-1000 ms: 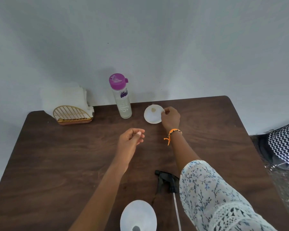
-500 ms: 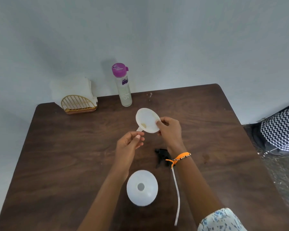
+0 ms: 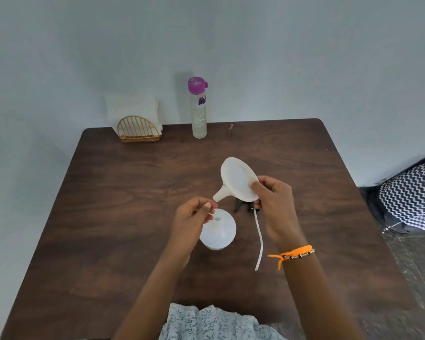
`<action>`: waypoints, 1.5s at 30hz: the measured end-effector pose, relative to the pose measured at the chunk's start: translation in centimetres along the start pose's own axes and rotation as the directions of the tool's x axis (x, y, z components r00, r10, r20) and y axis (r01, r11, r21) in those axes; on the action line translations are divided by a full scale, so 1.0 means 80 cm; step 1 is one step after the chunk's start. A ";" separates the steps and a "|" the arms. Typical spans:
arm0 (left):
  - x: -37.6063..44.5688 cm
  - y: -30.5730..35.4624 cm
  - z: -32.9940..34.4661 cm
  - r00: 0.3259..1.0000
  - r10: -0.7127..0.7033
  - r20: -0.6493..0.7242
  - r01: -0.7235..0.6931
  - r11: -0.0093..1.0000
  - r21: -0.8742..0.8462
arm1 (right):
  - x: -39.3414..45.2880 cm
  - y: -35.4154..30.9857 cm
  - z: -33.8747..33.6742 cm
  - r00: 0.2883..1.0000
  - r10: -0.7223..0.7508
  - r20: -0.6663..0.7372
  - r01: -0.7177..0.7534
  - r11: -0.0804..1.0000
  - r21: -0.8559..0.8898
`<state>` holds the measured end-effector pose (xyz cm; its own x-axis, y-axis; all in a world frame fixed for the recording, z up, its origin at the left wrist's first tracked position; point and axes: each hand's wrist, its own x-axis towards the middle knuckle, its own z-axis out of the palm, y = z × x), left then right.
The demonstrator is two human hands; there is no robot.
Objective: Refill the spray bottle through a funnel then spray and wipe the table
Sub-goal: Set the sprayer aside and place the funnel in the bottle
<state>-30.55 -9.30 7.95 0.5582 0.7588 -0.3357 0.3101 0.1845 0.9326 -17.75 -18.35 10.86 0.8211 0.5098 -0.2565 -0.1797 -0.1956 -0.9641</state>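
Note:
My right hand (image 3: 275, 202) grips a white funnel (image 3: 238, 180) by its rim, above the table's middle. It is tilted, and its spout points down-left toward the open neck of the white spray bottle (image 3: 219, 234), which stands upright just below. My left hand (image 3: 192, 217) pinches the rim of that neck, just under the spout. The black sprayer head (image 3: 241, 206) lies on the table behind the funnel, with its white tube (image 3: 260, 241) trailing toward me. A clear refill bottle with a purple cap (image 3: 199, 114) stands at the far edge.
A gold wire holder with white napkins (image 3: 138, 131) sits at the far left of the dark wooden table (image 3: 133, 192), against the wall. A black-and-white zigzag fabric bundle (image 3: 412, 192) lies on the floor to the right.
My right hand lifted the funnel from beside the refill bottle and brought it back over the spray bottle. My left hand closed in on the bottle's neck.

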 end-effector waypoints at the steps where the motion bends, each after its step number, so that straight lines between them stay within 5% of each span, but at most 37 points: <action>1: -0.004 -0.004 -0.002 1.000 -0.015 -0.015 0.015 1.000 0.009 | -0.005 0.000 -0.001 1.000 -0.006 0.003 0.006 1.000 -0.010; 9: -0.019 -0.027 -0.012 0.995 -0.068 -0.070 0.071 0.997 0.032 | -0.024 0.010 0.003 0.998 -0.068 0.009 0.069 0.974 -0.216; 21: -0.019 -0.025 -0.012 0.999 -0.032 -0.011 0.033 0.997 0.065 | -0.025 0.031 0.030 0.970 -0.236 0.056 0.226 0.797 -0.559; 45: 0.016 -0.028 -0.037 0.999 0.002 0.039 -0.004 0.998 0.061 | 0.001 0.015 0.008 0.984 -0.106 0.143 0.154 0.908 -0.390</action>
<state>-32.78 -6.87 5.83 0.5887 0.7340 -0.3387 0.3536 0.1429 0.9244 -18.20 -18.00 9.66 0.7495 0.6423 -0.1604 0.1749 -0.4257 -0.8878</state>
